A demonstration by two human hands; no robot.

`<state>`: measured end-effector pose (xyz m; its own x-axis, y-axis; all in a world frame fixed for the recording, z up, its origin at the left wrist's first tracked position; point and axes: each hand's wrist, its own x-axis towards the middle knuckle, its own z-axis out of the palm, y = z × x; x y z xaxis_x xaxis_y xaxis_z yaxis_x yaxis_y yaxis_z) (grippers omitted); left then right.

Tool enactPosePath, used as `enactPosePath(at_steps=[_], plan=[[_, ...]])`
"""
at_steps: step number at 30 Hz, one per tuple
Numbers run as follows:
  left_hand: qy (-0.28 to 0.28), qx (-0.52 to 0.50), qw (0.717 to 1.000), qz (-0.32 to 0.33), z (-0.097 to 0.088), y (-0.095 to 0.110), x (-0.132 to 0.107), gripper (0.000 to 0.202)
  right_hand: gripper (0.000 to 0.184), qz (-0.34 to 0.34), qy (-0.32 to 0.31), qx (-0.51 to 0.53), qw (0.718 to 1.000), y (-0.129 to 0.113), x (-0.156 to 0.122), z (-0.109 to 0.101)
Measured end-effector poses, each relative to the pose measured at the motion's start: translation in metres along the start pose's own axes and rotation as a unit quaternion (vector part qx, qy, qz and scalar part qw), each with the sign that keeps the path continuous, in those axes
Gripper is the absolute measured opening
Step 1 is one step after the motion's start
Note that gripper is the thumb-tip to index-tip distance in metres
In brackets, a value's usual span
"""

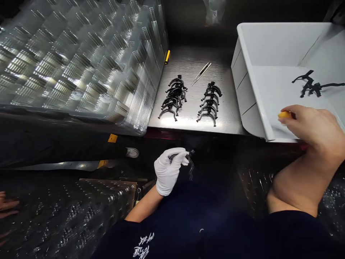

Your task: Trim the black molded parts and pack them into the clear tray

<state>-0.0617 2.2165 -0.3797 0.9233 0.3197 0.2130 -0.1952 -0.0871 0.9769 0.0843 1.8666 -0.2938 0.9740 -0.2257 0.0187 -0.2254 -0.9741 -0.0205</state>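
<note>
My left hand (169, 171) wears a white glove and holds a thin black moulded plastic part (191, 162) by its upper end, with the rest dangling below. My bare right hand (309, 126) rests over the white plastic bin (249, 86), pinching a small yellow piece (284, 114) at the fingertips. Beyond those fingers, a black plastic part (312, 87) lies inside the bin. Two rows of similar black parts (172, 95) sit overlapping on a brushed steel surface (194, 61), with steel tweezers (201, 73) above them.
A tall stack of clear ribbed plastic trays (67, 61) rises along the left of the steel surface, with a yellow marker (167, 57) at its edge. More trays (67, 216) lie at lower left, beside another person's hand (7, 203). A white shoe (132, 152) shows in the dark gap.
</note>
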Motion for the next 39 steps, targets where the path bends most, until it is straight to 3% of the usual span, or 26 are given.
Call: enactPosePath(at_steps=[2, 5, 6, 8, 10, 11, 12, 13, 15, 16, 18, 20, 21, 23, 26, 28, 30, 33, 36, 39], plan=[[0.008, -0.027, 0.999, -0.032, 0.001, 0.001, 0.000, 0.011, 0.012, -0.049, -0.093, 0.024, 0.994, 0.012, 0.023, 0.008], [0.014, -0.038, 0.998, -0.050, -0.001, 0.001, 0.001, 0.014, 0.018, -0.165, -0.094, 0.087, 0.978, 0.018, 0.033, 0.015], [0.016, -0.033, 0.998, -0.044, -0.002, 0.001, 0.002, 0.014, 0.026, -0.193, -0.046, 0.103, 0.975, 0.015, 0.028, 0.014], [0.016, 0.003, 1.000, -0.008, -0.003, 0.001, 0.003, 0.011, 0.044, -0.206, 0.120, 0.129, 0.963, 0.003, 0.003, 0.009], [0.019, 0.081, 0.994, 0.077, -0.005, 0.000, 0.005, 0.008, 0.051, -0.179, 0.304, 0.162, 0.922, -0.021, -0.035, 0.003], [0.023, 0.131, 0.982, 0.135, -0.006, -0.001, 0.006, 0.009, 0.042, -0.174, 0.360, 0.182, 0.898, -0.035, -0.056, 0.002], [0.028, 0.181, 0.963, 0.196, -0.008, -0.001, 0.006, 0.013, 0.029, -0.198, 0.363, 0.228, 0.882, -0.052, -0.077, 0.003], [0.031, 0.226, 0.941, 0.252, -0.011, -0.002, 0.007, 0.018, 0.025, -0.261, 0.360, 0.289, 0.848, -0.069, -0.096, 0.008], [0.006, 0.294, 0.896, 0.333, -0.018, -0.005, 0.007, 0.026, 0.018, -0.413, 0.153, 0.353, 0.825, -0.102, -0.126, 0.024], [-0.028, 0.318, 0.879, 0.355, -0.022, -0.006, 0.007, 0.029, 0.020, -0.445, 0.048, 0.379, 0.810, -0.117, -0.136, 0.036], [-0.111, 0.346, 0.855, 0.371, -0.028, -0.008, 0.007, 0.032, 0.031, -0.443, -0.139, 0.436, 0.771, -0.140, -0.146, 0.061], [-0.170, 0.346, 0.843, 0.376, -0.030, -0.007, 0.006, 0.031, 0.034, -0.396, -0.246, 0.496, 0.732, -0.153, -0.149, 0.083], [-0.172, 0.338, 0.846, 0.376, -0.028, -0.006, 0.005, 0.031, 0.035, -0.376, -0.274, 0.518, 0.718, -0.157, -0.149, 0.090], [-0.133, 0.324, 0.867, 0.354, -0.022, -0.003, 0.003, 0.033, 0.034, -0.348, -0.299, 0.551, 0.697, -0.159, -0.147, 0.098], [-0.059, 0.332, 0.907, 0.254, -0.011, 0.006, 0.004, 0.040, 0.031, -0.331, -0.346, 0.591, 0.649, -0.158, -0.146, 0.099], [-0.088, 0.325, 0.923, 0.188, -0.007, 0.011, 0.006, 0.037, 0.031, -0.325, -0.381, 0.606, 0.618, -0.158, -0.147, 0.100], [-0.156, 0.295, 0.930, 0.152, -0.007, 0.015, 0.009, 0.022, 0.032, -0.324, -0.391, 0.612, 0.605, -0.160, -0.149, 0.105], [-0.210, 0.269, 0.928, 0.152, -0.008, 0.017, 0.012, 0.009, 0.037, -0.331, -0.376, 0.616, 0.607, -0.161, -0.151, 0.116], [-0.200, 0.305, 0.913, 0.185, -0.010, 0.017, 0.011, 0.014, 0.036, -0.344, -0.356, 0.601, 0.628, -0.158, -0.146, 0.122], [-0.198, 0.359, 0.890, 0.201, -0.011, 0.016, 0.009, 0.015, 0.037, -0.306, -0.338, 0.601, 0.656, -0.148, -0.138, 0.119]])
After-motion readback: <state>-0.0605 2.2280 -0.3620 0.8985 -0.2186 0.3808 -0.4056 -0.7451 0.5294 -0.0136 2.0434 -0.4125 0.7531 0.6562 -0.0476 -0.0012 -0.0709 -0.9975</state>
